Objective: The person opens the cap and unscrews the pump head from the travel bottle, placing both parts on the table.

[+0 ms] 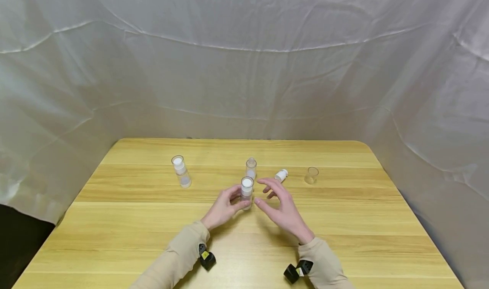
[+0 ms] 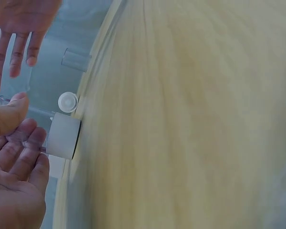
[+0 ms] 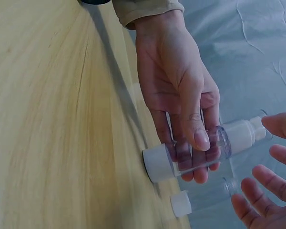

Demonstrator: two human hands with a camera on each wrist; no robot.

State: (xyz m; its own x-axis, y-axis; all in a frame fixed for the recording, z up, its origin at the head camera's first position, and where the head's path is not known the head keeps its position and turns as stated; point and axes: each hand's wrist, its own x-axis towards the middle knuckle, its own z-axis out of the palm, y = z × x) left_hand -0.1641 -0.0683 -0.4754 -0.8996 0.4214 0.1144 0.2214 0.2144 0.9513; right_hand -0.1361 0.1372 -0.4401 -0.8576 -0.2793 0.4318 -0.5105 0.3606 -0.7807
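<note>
In the head view my left hand (image 1: pixel 225 207) grips a clear pump bottle (image 1: pixel 246 191) with a white pump top and a transparent cap over it. Thumb and fingers hold the body from both sides, seen closely in the right wrist view, where the bottle's white base (image 3: pixel 158 163) is near the tabletop. To its right hovers my right hand (image 1: pixel 283 208), fingers spread and slightly bent, holding nothing. Behind the held bottle is another clear bottle (image 1: pixel 250 170) without its pump. A white pump head (image 1: pixel 281 175) lies to the right, and a loose clear cap (image 1: pixel 311 175) stands beyond it.
A third pump bottle (image 1: pixel 181 171), with its white top and clear cap on, stands toward the left rear of the wooden table (image 1: pixel 114 221). Pale fabric (image 1: pixel 244 85) hangs behind and at both sides of the table.
</note>
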